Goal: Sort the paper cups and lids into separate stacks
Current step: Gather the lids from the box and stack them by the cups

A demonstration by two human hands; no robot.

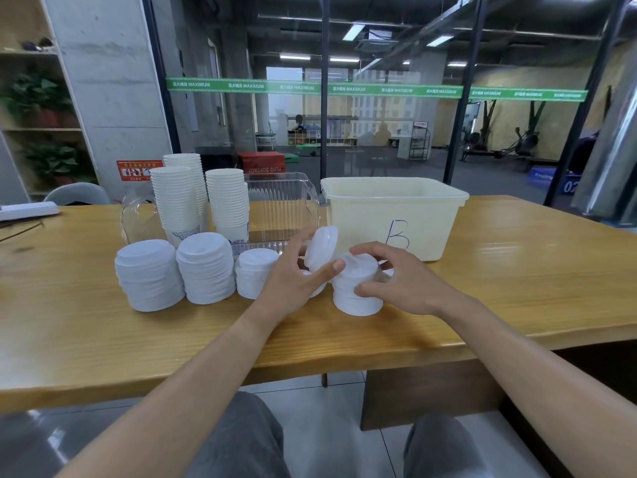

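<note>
Our left hand [293,277] pinches one white lid [322,248], tilted on edge; our right hand [403,281] grips the short lid stack [356,288] on the worktop [517,288], near the cup stacks [200,198].

From the head camera I see my left hand [293,277] pinching a single white lid [322,248] tilted on edge, while my right hand [396,277] grips a short stack of lids [356,291] standing on the wooden table [517,288]. To the left stand three more lid stacks [206,270], with paper cup stacks [200,198] behind them. A cream bin marked B [396,215] sits just beyond my hands, beside a clear plastic container [282,201].
</note>
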